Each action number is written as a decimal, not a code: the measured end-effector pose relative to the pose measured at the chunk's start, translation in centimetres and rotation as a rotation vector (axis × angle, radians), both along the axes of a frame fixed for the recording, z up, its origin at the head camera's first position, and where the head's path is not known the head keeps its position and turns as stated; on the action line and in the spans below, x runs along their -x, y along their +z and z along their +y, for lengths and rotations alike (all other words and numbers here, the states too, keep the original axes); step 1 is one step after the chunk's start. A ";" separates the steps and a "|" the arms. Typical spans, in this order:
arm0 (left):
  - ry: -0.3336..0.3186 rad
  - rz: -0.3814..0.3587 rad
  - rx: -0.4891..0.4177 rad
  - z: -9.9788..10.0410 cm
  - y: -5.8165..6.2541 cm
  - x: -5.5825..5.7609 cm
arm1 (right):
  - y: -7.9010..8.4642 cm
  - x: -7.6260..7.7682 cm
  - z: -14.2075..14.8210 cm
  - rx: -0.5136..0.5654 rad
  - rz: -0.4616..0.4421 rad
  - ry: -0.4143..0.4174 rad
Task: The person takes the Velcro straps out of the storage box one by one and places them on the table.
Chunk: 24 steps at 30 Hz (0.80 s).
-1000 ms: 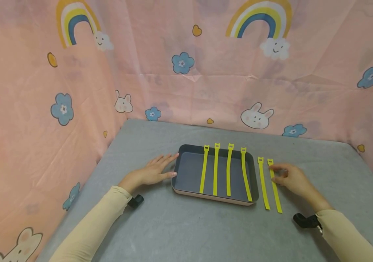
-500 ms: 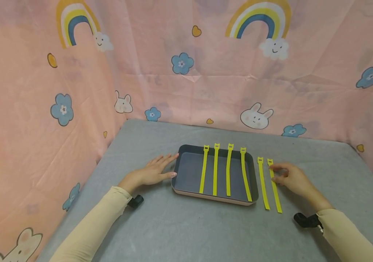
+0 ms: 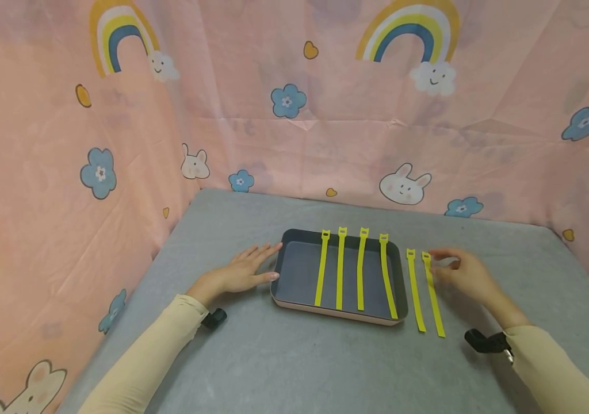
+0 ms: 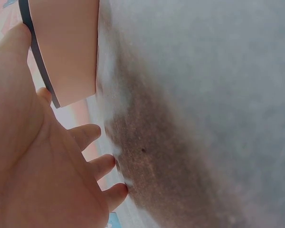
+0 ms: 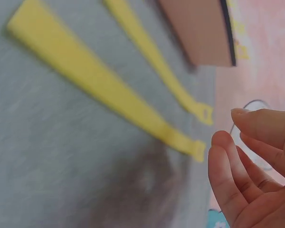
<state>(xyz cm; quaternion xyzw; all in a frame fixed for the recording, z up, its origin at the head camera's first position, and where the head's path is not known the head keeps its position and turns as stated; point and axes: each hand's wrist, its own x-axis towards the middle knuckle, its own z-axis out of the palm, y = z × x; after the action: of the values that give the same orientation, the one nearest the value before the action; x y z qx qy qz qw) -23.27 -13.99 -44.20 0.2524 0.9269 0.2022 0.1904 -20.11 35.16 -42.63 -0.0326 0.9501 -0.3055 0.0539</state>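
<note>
Tray [image 3: 297, 273] being touched by splayed left hand [image 3: 241, 272], rightmost strap [image 3: 435, 299] being flanked by right hand [image 3: 466, 278] (fingertips [image 5: 241, 115] parted)

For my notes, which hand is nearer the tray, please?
Left: the left hand is at the tray, on its left; the right hand is beside the rightmost strap.
</note>
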 end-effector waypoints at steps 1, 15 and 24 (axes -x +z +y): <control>-0.001 -0.001 -0.001 0.0 0.0 0.0 | 0.3 0.0 -0.1 -0.001 0.003 0.001; -0.004 -0.002 -0.004 0.1 -0.1 0.1 | 3.2 0.6 -3.5 0.018 0.077 0.035; -0.001 0.003 0.002 0.0 -0.2 0.1 | 3.9 1.6 -6.4 0.048 0.094 0.104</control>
<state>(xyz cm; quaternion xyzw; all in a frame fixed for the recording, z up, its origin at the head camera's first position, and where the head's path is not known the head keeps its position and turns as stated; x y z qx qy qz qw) -23.34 -13.95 -44.40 0.2529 0.9273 0.2011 0.1892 -21.76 28.80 -38.71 -0.0977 0.9410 -0.3232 0.0242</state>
